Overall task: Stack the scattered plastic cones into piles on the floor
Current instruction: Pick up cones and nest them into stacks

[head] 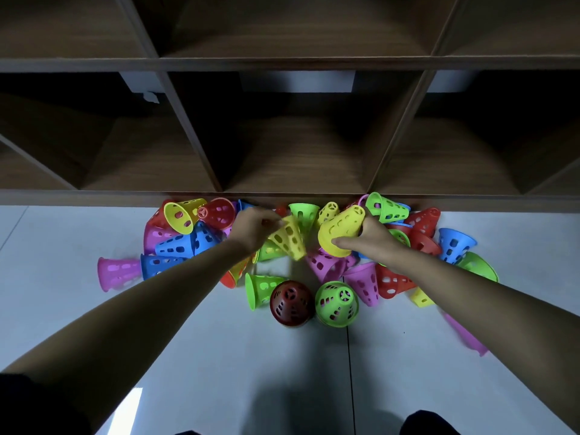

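Several perforated plastic cones in yellow, red, blue, green and pink lie scattered on the floor against the foot of a shelf. My left hand (pixel 252 226) pinches the narrow top of a yellow cone (pixel 290 238) that hangs wide end down and is blurred. My right hand (pixel 365 235) grips a second yellow cone (pixel 340 230), thumb under its wide rim. Nearer me, a dark red cone (pixel 291 304) and a green cone (pixel 337 304) stand upright side by side, wide end down.
A brown wooden shelf unit (pixel 288 199) with open compartments rises right behind the cones. Pale tiled floor (pixel 251 372) stretches toward me. A pink cone (pixel 116 273) lies far left; another pink cone (pixel 467 335) lies under my right forearm.
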